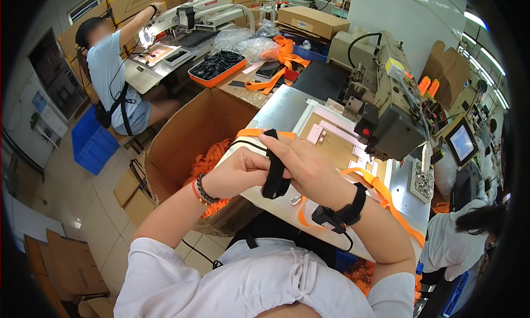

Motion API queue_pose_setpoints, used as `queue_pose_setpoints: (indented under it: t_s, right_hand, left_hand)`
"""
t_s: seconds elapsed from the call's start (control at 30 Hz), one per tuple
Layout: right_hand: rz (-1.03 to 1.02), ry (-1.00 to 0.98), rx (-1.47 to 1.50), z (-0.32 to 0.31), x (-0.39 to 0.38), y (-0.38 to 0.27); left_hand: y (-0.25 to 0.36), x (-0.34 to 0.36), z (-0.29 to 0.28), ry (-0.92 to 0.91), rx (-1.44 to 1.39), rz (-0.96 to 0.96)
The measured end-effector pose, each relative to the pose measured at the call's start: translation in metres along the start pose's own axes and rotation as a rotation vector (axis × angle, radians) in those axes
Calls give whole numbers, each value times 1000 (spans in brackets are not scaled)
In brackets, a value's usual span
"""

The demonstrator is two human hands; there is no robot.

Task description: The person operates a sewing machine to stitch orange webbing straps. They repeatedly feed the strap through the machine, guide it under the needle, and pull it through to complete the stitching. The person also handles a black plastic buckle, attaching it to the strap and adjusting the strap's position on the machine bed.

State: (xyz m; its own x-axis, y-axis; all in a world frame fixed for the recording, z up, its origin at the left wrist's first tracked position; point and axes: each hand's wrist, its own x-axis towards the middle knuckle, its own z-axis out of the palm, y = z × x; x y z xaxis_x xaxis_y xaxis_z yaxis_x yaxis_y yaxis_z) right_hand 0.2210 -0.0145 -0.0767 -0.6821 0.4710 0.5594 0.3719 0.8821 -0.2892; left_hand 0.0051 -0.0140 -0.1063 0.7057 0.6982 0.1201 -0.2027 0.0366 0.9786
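At the front edge of the metal worktable (264,108), my left hand (243,174) has its fingers curled round a black strap (275,180), which stands roughly upright between my hands. My right hand (312,171) grips the same strap from the right, thumb and index finger laid along it. Behind them runs orange webbing (375,182), looping down past my right forearm, with a small metal snap hook (295,200) below. A thin black cord passes behind my left hand. The sewing machine (389,113) stands just beyond, over a clamp plate with pale pink pieces (316,133).
A large carton (193,116) of orange straps is at left, near a blue crate (94,141). Behind are an orange tray of black parts (218,64) and a co-worker (116,80) at another machine. A screen (461,138) and another person (452,240) are at right.
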Motion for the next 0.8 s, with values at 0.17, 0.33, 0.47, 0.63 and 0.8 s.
queue_pose_setpoints:
  t_s: [0.17,0.33,0.47,0.63,0.8]
  right_hand:
    - [93,73,264,3,1,-4]
    - [43,80,270,7,5,-6]
    - [452,-236,887,3,3,-24]
    - [660,-354,877,-3,7,-44]
    - [501,-397,1116,-3,3,-54]
  left_hand:
    - [-3,-1,2,-225,-337,260]
    - [4,3,27,-105,-522,220]
    - [23,6,22,-436,-439,93]
    - [28,22,38,-657,-702,212]
    - [40,25,70,-651,-694,389]
